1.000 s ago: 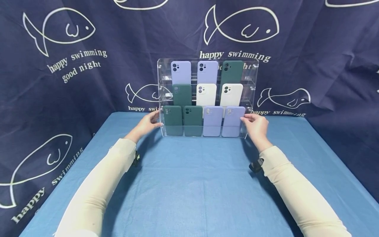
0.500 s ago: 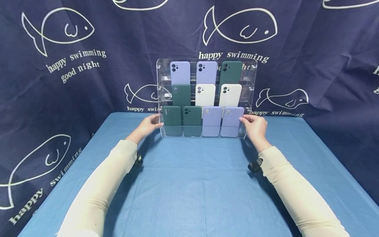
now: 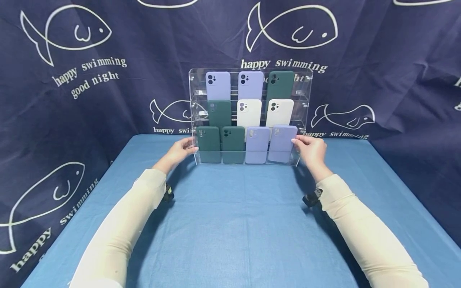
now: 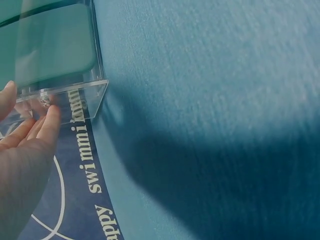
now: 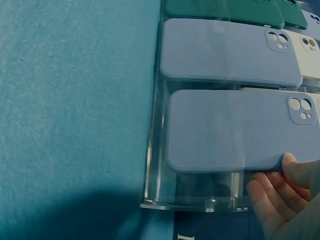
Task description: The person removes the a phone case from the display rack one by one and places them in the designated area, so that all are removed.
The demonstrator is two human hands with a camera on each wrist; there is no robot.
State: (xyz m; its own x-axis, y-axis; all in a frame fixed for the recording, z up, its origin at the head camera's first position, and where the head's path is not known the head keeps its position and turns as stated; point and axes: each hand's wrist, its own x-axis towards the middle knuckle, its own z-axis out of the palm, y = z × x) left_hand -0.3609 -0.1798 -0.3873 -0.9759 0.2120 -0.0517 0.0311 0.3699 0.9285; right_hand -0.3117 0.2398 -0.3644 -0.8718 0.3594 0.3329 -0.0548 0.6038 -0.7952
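The right hand (image 3: 311, 152) pinches the right edge of a lavender phone case with camera holes (image 3: 282, 140), which leans slightly at the right end of the near row in a clear acrylic tiered stand (image 3: 198, 82). The left hand (image 3: 177, 153) grips the stand's left side between thumb and fingers — how firmly is hard to tell. Beneath spreads blue cloth (image 3: 223, 224).

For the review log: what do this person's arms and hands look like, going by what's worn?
Long cream fabric sleeves cover both arms down to the wrists. Small black devices sit at the cuffs. Left hand and right hand are gloveless.
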